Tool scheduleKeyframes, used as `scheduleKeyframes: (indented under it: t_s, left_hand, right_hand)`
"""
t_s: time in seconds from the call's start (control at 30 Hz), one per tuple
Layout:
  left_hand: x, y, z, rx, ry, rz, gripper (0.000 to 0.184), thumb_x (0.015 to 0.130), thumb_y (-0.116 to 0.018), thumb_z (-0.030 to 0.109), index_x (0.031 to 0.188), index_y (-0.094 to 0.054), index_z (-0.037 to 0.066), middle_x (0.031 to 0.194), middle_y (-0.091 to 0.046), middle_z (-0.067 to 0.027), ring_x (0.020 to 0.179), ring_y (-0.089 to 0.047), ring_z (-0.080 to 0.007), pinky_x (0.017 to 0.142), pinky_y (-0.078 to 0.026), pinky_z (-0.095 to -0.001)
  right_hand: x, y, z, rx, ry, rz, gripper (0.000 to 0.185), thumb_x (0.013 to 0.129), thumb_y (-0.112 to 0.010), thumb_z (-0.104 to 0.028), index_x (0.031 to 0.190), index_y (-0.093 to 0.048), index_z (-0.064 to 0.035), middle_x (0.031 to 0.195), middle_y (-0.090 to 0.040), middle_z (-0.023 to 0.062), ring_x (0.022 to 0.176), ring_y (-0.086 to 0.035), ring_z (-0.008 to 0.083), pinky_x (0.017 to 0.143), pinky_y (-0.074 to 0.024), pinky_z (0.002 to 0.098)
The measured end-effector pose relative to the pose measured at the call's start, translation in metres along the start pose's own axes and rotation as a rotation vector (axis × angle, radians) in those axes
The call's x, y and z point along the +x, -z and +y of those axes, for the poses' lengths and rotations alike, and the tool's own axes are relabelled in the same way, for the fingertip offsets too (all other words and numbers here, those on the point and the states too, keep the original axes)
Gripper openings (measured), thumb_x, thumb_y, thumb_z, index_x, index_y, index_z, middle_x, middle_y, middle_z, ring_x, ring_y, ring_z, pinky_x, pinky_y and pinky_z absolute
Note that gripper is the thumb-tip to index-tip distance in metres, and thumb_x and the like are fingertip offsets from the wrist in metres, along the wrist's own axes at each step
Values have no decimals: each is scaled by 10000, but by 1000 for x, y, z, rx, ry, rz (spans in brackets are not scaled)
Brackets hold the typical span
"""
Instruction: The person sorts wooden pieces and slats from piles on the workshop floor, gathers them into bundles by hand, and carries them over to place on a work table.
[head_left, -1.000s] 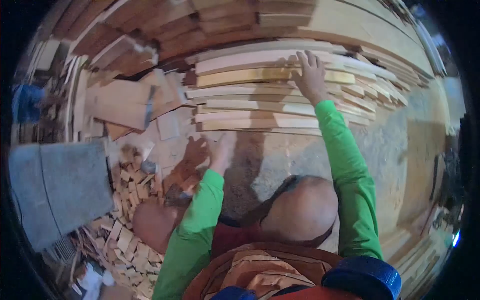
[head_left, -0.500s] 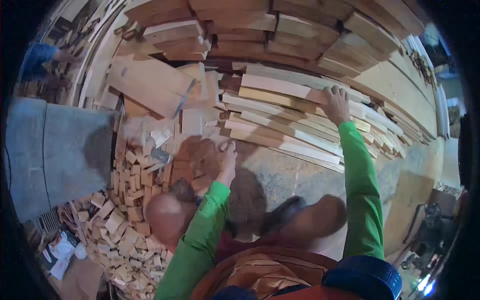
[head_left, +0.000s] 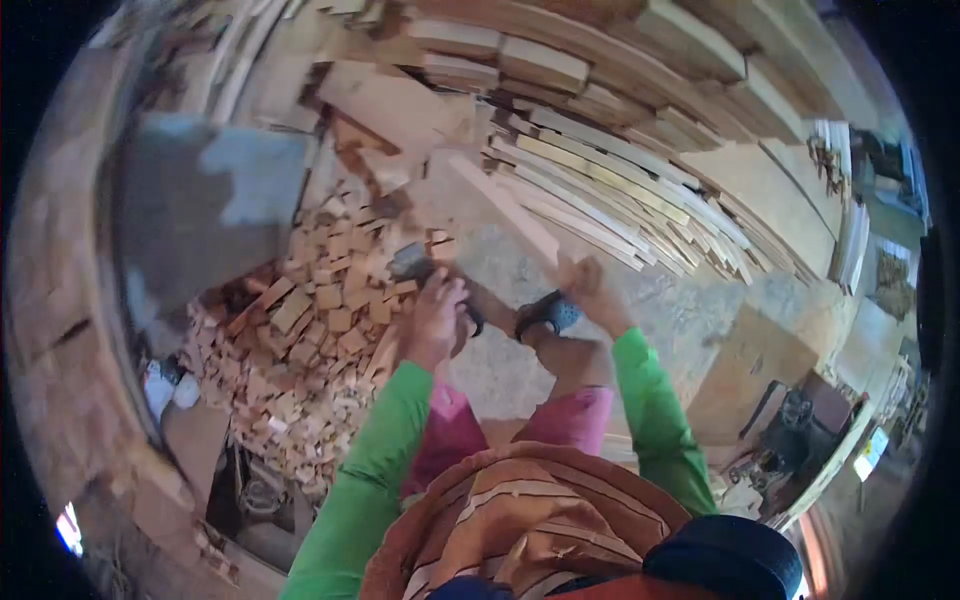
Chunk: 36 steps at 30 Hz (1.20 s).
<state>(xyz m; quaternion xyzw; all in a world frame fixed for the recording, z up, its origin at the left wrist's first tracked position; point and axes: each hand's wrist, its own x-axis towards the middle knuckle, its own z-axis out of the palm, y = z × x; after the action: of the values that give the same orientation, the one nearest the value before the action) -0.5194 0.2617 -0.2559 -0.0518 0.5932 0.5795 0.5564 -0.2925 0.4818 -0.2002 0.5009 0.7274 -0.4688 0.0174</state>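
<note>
A pale wooden strip (head_left: 505, 208) slants across the floor, its near end at my right hand (head_left: 590, 290), whose fingers are closed round it. My left hand (head_left: 435, 320) hangs above the edge of the block pile with its fingers curled; whether anything is in them is too blurred to tell. Behind the held strip lies a row of long wooden strips (head_left: 620, 190) on the floor. Small cut wooden blocks (head_left: 330, 300) are heaped to the left of my left hand.
Thick timber (head_left: 540, 65) is stacked at the back. A grey-blue panel (head_left: 210, 210) stands at the left. My sandalled foot (head_left: 550, 315) is on the floor between my hands. Dark machinery (head_left: 790, 420) sits at the right, beside a brown board (head_left: 745, 365).
My right hand has come back from the row toward me with one strip. My left hand has shifted near the blocks. The view has turned left, and my legs look straighter.
</note>
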Motion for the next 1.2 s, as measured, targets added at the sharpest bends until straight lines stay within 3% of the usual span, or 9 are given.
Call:
scheduleKeyframes:
  t_s: [0.13, 0.3, 0.43, 0.47, 0.53, 0.73, 0.87, 1.07, 1.2]
  left_hand:
    - [-108, -22, 86, -183, 28, 10, 600, 1020, -583, 315, 1541, -357, 121, 1264, -597, -84, 1120, -575, -159, 914, -456, -292]
    - [-200, -19, 185, -331, -298, 99, 387, 1009, -584, 343, 1254, -515, 51, 1054, -641, -91, 889, -632, -182, 791, -522, -310]
    - [-267, -11, 234, -476, -595, 204, 311, 1001, -608, 304, 1150, -509, 50, 1000, -633, -99, 829, -642, -183, 717, -536, -299]
    - [-286, -8, 243, -522, -670, 258, 305, 999, -615, 296, 1142, -504, 51, 990, -631, -101, 826, -643, -185, 711, -537, -298]
    - [-328, 6, 256, -587, -814, 365, 295, 993, -629, 279, 1125, -495, 52, 970, -627, -106, 819, -645, -190, 698, -539, -296]
    - [-405, 47, 235, -999, -777, 289, 389, 1013, -542, 428, 1087, -528, 46, 939, -639, -121, 759, -647, -194, 656, -549, -304]
    - [-406, 90, 207, -863, -828, 375, 448, 1010, -498, 465, 1090, -553, 28, 942, -648, -125, 765, -654, -207, 672, -547, -314]
    - [-423, 124, 221, -814, -816, 547, 460, 1024, -480, 384, 1201, -572, -30, 1006, -668, -125, 858, -650, -198, 749, -527, -287]
    - [-435, 158, 246, -437, -1041, 794, 377, 1018, -510, 245, 1264, -567, -36, 1103, -649, -126, 964, -578, -139, 823, -452, -241]
  right_hand:
    - [-119, -36, -91, 424, 214, -151, 298, 888, -725, -284, 1005, -589, -45, 838, -522, 20, 716, -470, 150, 648, -425, 289]
    - [-205, -16, -235, 398, 112, -414, 362, 860, -765, -241, 1057, -599, 13, 813, -570, 46, 694, -473, 112, 630, -417, 244]
    - [-235, -2, -283, 899, -50, -881, 478, 905, -722, -173, 1315, -528, -23, 1030, -657, 87, 793, -611, 136, 694, -488, 231]
    - [-239, 1, -281, 859, -32, -920, 478, 905, -722, -173, 1315, -528, -23, 1030, -657, 87, 793, -611, 136, 694, -488, 231]
    - [-234, 9, -275, 490, -28, -1126, 569, 906, -673, -117, 1429, -458, -51, 1234, -615, 136, 1027, -615, 223, 903, -486, 316]
    - [-282, 17, -280, 426, 333, -1226, 752, 891, -709, -106, 1549, -349, -61, 1401, -559, 163, 1197, -571, 237, 1013, -452, 314]
    - [-332, 3, -302, 328, 593, -1031, 821, 835, -739, -75, 1557, -348, -63, 1478, -505, 161, 1314, -485, 243, 1113, -364, 345]
    - [-371, -12, -346, 158, 602, -934, 821, 799, -722, -21, 1538, -365, -19, 1517, -462, 157, 1366, -444, 241, 1141, -328, 341]
    - [-377, -41, -373, 147, 506, -908, 839, 771, -733, 14, 1530, -376, -10, 1499, -484, 156, 1349, -462, 248, 1136, -340, 346]
